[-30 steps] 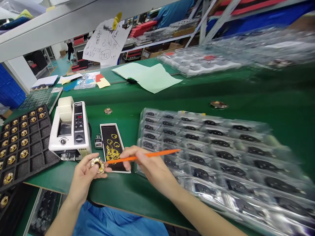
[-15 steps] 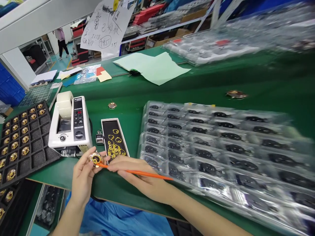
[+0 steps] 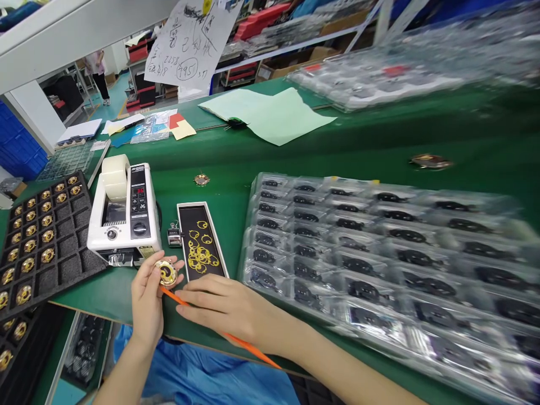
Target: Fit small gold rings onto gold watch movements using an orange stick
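Between the thumb and fingers of my left hand is a round gold-and-silver watch movement, its face turned up. My right hand is closed round slim orange tweezers. Their tip lies at the lower left edge of the movement, close to my left thumb; whether it touches is hard to tell. Just beyond my right hand stands a white-rimmed black box with several thin yellow rings in it. A small metal tally counter sits against the box's left side.
A white tape dispenser stands behind my left hand. To its left, a black foam tray bears several gold movements. Clear plastic trays with black parts fill the right side. Two loose movements lie farther back. A person stands in the background.
The tweezers' tip has shifted from the face of the movement to its lower left edge, and the tweezers slope more steeply. The movement is tilted more toward me. The view has shifted slightly.
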Demonstrator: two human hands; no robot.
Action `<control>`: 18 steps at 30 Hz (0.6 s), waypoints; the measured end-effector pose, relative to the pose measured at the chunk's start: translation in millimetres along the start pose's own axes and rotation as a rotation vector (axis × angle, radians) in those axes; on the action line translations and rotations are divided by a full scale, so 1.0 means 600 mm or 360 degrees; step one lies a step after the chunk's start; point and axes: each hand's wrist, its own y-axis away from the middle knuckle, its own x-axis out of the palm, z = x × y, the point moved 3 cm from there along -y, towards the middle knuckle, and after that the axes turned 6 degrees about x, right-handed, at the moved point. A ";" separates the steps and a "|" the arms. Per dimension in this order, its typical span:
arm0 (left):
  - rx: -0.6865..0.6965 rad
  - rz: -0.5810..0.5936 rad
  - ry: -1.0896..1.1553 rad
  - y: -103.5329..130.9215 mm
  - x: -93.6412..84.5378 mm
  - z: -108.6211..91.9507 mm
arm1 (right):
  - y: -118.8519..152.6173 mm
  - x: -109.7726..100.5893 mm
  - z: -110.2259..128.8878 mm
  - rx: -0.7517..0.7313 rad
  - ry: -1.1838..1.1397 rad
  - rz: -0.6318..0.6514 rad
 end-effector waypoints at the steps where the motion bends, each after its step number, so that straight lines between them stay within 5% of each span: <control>1: -0.0009 0.0001 -0.0016 -0.001 0.000 0.002 | 0.002 0.000 -0.001 -0.0001 -0.0015 -0.0057; 5: 0.0023 0.0013 -0.0063 0.005 0.008 0.007 | 0.006 -0.001 -0.009 0.0159 -0.0081 -0.0399; 11: 0.0085 0.0067 0.0018 0.025 0.025 0.022 | 0.009 0.007 -0.016 0.0380 -0.0095 -0.0633; 18: -0.0034 0.0105 0.0027 0.013 0.023 0.023 | 0.011 0.016 -0.017 0.0119 0.0232 -0.0413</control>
